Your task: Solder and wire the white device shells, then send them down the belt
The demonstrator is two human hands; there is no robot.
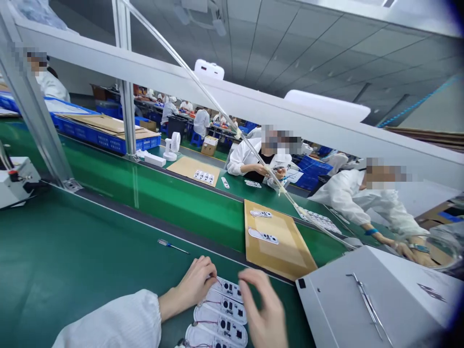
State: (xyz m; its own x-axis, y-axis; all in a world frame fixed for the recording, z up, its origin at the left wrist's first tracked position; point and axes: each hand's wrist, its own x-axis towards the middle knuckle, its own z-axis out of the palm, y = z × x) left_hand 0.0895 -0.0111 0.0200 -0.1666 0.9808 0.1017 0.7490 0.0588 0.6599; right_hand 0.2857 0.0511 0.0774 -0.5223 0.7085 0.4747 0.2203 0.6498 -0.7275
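A row of several white plastic casings (pixel 217 328) lies on the green bench in front of me. Each holds a small circuit board with black parts and thin red wires. My left hand (pixel 195 282) is at the left end of the farthest casing (pixel 229 288), thumb and fingers pinched together beside a red wire. What they pinch is hidden. Over the right end of that casing is my right hand (pixel 266 309), slightly blurred, its thumb and forefinger curved and apart with nothing between them.
A screwdriver (pixel 173 246) lies beyond my left hand. Cardboard (pixel 281 256) with two casings rests across the green conveyor belt (pixel 174 198). At right stands a grey box (pixel 348 299) with tweezers (pixel 369 304) on top. Two co-workers sit opposite; a metal post (pixel 36 106) rises at left.
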